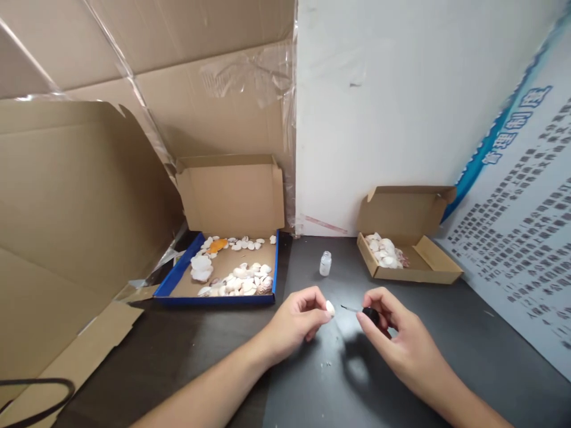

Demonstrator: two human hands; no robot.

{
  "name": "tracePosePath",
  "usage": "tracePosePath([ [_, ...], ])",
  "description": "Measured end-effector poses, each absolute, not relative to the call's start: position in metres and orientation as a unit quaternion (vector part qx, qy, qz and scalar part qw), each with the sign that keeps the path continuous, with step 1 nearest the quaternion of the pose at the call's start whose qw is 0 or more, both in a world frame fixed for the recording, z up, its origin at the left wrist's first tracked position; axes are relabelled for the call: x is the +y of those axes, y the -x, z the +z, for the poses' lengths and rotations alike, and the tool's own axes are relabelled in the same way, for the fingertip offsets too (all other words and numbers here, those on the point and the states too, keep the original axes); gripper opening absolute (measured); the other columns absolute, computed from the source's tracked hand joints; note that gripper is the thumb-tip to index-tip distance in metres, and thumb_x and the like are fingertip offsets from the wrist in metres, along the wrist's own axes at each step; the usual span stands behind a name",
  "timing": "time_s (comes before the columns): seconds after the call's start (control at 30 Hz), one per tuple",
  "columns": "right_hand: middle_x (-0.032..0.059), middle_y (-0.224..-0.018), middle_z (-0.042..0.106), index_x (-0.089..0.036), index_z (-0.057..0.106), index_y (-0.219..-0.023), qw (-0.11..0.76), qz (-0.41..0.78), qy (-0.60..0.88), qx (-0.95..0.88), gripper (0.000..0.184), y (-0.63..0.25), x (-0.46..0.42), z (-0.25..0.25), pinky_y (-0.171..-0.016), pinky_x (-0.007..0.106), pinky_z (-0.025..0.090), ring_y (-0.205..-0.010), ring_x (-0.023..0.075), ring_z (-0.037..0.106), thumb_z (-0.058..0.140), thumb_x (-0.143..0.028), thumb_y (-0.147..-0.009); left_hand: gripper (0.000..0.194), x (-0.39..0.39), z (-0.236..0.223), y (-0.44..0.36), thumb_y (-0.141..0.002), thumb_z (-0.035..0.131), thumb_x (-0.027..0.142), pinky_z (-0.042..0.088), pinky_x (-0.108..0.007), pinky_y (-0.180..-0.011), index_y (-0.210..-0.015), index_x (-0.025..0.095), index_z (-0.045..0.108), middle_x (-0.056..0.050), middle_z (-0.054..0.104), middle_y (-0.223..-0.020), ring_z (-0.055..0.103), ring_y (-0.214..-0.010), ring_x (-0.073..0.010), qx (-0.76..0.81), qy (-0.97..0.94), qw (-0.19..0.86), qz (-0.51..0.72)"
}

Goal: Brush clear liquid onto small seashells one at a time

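Observation:
My left hand (300, 320) pinches a small white seashell (330, 308) between thumb and fingertips, above the dark table. Facing it, my right hand (395, 330) is closed on the black cap of a brush applicator (370, 315). The applicator's thin stem points left, its dark tip a short gap away from the shell. Behind both hands a small clear glass bottle (325, 264) stands upright with its mouth uncapped. White crumbs (328, 364) lie on the table below my hands.
At the left, an open blue-edged cardboard box (216, 301) holds many shells, one of them orange. A smaller open cardboard box (414, 274) with white shells stands at the back right. Cardboard sheets (80, 190) wall the left side; a white panel (357, 119) rises behind.

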State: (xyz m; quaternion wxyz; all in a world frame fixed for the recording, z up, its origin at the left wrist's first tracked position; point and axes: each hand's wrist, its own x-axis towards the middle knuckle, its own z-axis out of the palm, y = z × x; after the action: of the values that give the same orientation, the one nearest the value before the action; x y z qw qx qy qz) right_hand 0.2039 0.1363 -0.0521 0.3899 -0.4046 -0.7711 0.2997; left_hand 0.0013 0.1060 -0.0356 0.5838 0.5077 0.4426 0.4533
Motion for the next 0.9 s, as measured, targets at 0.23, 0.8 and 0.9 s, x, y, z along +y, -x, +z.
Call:
tracePosePath([
  [0.23,-0.0040,-0.068,0.043,-0.024,0.048,-0.092,0.383,0.311,0.375,-0.785,0.015,-0.200,0.132,-0.054,-0.054,0.025,0.039,-0.060,0.0156,0.047,0.047,-0.038,-0.096,0.019,0.098,0.018,0.062,-0.083,0.046,0.030,0.032,-0.023,-0.067,-0.069,0.017,0.045,0.001,0.045,-0.073,0.041,-0.071,-0.0109,0.596,-0.656,0.226,0.404],
  [0.8,-0.0048,-0.065,0.045,-0.025,0.048,-0.092,0.363,0.261,0.340,-0.827,0.011,-0.202,0.135,-0.060,-0.049,0.020,0.045,-0.056,0.0142,0.051,0.049,-0.034,-0.097,0.025,0.112,-0.001,0.151,-0.087,0.041,0.033,0.041,-0.025,-0.077,-0.090,0.020,0.063,-0.002,0.064,-0.091,0.056,-0.084,-0.0145,0.694,-0.671,0.163,0.206],
  [0.9,-0.0049,-0.066,0.046,-0.025,0.048,-0.094,0.366,0.243,0.339,-0.832,0.010,-0.203,0.137,-0.062,-0.050,0.020,0.045,-0.056,0.0140,0.052,0.049,-0.034,-0.097,0.028,0.106,0.007,0.172,-0.088,0.041,0.037,0.042,-0.025,-0.077,-0.092,0.019,0.061,-0.003,0.064,-0.094,0.056,-0.084,-0.0145,0.717,-0.651,0.138,0.208],
])
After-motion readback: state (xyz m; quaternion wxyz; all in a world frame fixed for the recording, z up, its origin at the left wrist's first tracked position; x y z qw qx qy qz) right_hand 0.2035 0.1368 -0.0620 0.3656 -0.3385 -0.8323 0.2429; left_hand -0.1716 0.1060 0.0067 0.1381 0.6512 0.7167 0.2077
